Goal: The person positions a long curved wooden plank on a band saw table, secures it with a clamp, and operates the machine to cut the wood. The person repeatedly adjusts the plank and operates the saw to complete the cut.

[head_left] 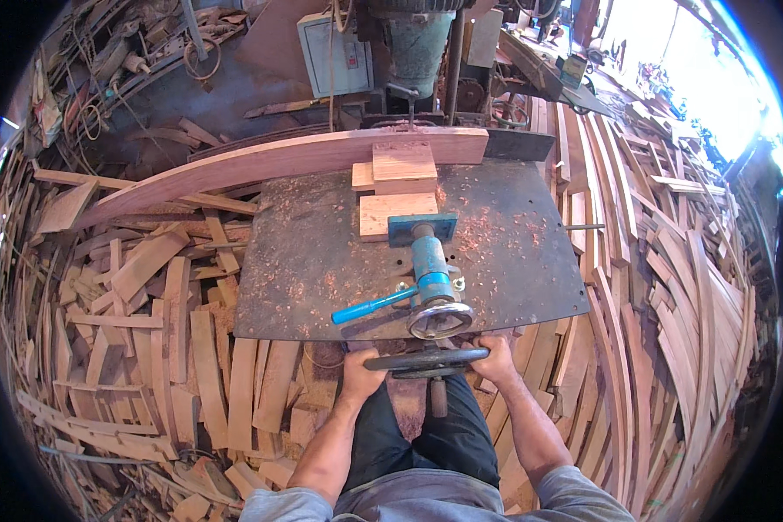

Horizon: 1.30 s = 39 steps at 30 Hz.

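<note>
Both my hands grip the rim of a dark handwheel (426, 358) in front of the metal table (304, 300): my left hand (363, 372) at its left side, my right hand (496, 359) at its right. A loose-looking handle (438, 398) hangs below the wheel. Above it on the table stands a blue screw clamp (428, 261) with a lever (374, 306) and a small metal wheel (441, 322). Its plate meets a wooden block (396, 214); another block (404, 165) sits against a long, slightly curved plank (313, 155) standing on edge.
Over the plank's far side is a green machine head (411, 52), its lower tool partly hidden. A grey electrical box (336, 54) is beside it. Offcuts (152, 265) heap up on the left; long curved boards (622, 191) lie on the right. Shavings (522, 222) dot the table.
</note>
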{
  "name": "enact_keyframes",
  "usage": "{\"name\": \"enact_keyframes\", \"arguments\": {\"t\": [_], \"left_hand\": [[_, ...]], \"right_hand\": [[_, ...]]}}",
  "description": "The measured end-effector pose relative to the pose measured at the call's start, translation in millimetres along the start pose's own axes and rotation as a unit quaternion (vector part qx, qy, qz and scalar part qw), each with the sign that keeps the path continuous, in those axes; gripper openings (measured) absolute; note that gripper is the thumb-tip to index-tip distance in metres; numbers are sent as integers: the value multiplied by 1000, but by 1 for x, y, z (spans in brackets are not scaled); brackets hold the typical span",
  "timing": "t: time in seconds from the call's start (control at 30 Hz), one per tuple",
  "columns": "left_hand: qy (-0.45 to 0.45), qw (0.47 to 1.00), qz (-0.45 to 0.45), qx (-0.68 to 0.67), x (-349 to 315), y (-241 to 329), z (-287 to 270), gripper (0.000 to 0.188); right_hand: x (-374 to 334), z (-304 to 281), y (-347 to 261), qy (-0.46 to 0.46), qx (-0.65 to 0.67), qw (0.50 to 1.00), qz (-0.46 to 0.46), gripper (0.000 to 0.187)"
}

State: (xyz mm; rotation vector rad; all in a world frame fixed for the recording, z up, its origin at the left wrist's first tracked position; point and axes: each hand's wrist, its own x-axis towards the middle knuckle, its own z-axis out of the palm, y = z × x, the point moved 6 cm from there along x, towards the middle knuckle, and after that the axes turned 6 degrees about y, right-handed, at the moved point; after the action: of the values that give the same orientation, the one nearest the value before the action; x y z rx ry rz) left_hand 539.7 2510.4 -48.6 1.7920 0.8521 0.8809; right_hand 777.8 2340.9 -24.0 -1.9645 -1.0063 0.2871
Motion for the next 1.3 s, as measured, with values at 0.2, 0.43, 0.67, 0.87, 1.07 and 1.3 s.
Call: {"name": "enact_keyframes", "arguments": {"t": [0.2, 0.43, 0.67, 0.87, 1.07, 1.3], "left_hand": [[-4, 1000, -14, -8, 0, -2, 0, 35], [-7, 1000, 6, -15, 1, 2, -1, 35], [-24, 1000, -8, -16, 1, 7, -2, 29], [-28, 999, -14, -9, 1, 4, -3, 27], [-34, 999, -14, -16, 1, 0, -2, 27], [-34, 999, -16, -6, 0, -2, -2, 28]], "right_hand": [[0, 0, 1, -3, -4, 1000, -12, 42], [1, 0, 1, 9, 3, 1000, -10, 45], [1, -1, 0, 26, -1, 999, -27, 46], [1, -1, -3, 27, 3, 999, -29, 46], [0, -3, -7, 18, -6, 1000, -16, 45], [0, -4, -11, 20, -8, 1000, -21, 44]]}}
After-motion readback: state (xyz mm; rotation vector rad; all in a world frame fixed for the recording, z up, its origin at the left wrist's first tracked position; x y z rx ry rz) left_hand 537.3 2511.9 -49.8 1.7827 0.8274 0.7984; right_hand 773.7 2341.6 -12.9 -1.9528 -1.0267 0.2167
